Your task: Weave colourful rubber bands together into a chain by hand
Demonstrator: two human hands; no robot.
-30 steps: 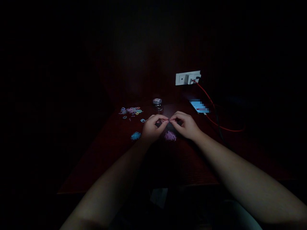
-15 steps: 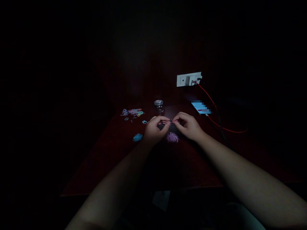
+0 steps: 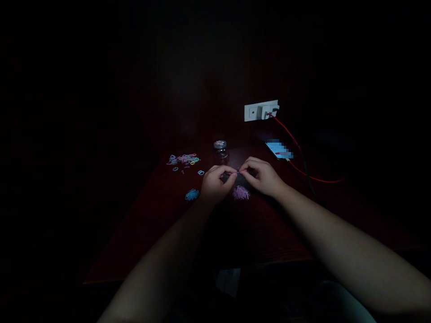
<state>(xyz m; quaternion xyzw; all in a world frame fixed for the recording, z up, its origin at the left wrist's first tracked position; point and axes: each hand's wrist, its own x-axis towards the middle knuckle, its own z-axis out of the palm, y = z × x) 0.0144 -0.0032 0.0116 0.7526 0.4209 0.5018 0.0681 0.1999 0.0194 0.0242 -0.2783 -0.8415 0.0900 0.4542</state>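
My left hand point(image 3: 217, 183) and my right hand point(image 3: 261, 176) meet over the dark red table point(image 3: 161, 215), each with thumb and forefinger pinched together. Something tiny lies between the fingertips, too small to name. Just below the fingertips is a pile of small purple bands point(image 3: 241, 193). A pile of blue bands point(image 3: 192, 194) sits left of my left wrist. Farther back on the left, mixed coloured bands point(image 3: 183, 159) are spread loosely, with a pale blue band point(image 3: 201, 172) apart from them.
Behind my hands stands a clear lidded jar point(image 3: 220, 148). A lit phone point(image 3: 279, 150) lies at the back right, joined by a red cable point(image 3: 303, 176) to a plug in the wall socket point(image 3: 253, 112). A pale sheet point(image 3: 229, 280) shows below the table's front edge.
The view has shifted slightly, so the objects sit a little farther left. My fingertips have moved slightly; both hands remain pinched close together.
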